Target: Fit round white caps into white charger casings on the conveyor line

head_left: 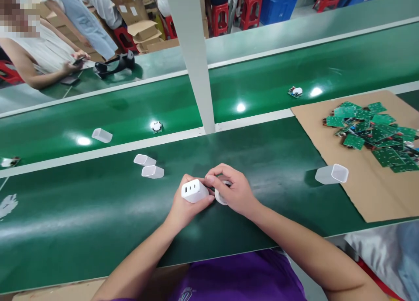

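The left hand (182, 210) is closed around a white three-port USB charger (195, 192), fingers on its far side and the thumb along its near side; the charger lies within that grip, above the green worktable (255, 235), its port face clear of the fingers and turned up and to the left, its other end towards the right hand (240, 192); the right hand is curled around a white ring-shaped roll (220, 198), just beside the charger, with thumb and forefinger brought together near the charger's rear end; whether those two tips pinch anything is too small to tell.

Two open white charger housings (153, 172) lie on the worktable ahead and to the left; another white housing (324, 175) lies well to the right, by the edge of a cardboard sheet (366, 196) bearing a heap of green circuit boards (381, 133).
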Motion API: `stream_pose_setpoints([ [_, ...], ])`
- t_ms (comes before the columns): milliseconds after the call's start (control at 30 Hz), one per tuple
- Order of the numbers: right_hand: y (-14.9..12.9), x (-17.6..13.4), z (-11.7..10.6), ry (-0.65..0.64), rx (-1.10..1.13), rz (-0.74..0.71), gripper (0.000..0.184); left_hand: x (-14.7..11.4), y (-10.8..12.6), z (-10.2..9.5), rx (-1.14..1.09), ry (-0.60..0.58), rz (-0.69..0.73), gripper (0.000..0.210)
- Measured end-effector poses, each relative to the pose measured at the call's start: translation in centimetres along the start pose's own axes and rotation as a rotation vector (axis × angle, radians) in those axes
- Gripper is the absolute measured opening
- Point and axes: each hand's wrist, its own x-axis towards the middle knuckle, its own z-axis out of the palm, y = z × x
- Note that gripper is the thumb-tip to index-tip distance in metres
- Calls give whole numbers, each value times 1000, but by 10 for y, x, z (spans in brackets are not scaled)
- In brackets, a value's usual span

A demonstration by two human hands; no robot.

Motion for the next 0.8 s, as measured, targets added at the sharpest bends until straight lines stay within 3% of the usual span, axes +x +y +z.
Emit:
stream_pose_setpoints([
  [133, 0, -5, 5, 13, -89, -94, 11, -2, 0, 7, -181, -28, -27, 45],
  [333, -3, -8, 8, 122, -251, -187, 8, -12, -15, 13, -348, -133, 50, 39],
  [567, -8, -7, 6, 124, -276, -253, 8, -18, -16, 9, -119, -177, 173, 42],
  [800, -7, -9, 6, 137, -331, -383, 10, -19, -15, 9, 75, -92, 262, 39],
])
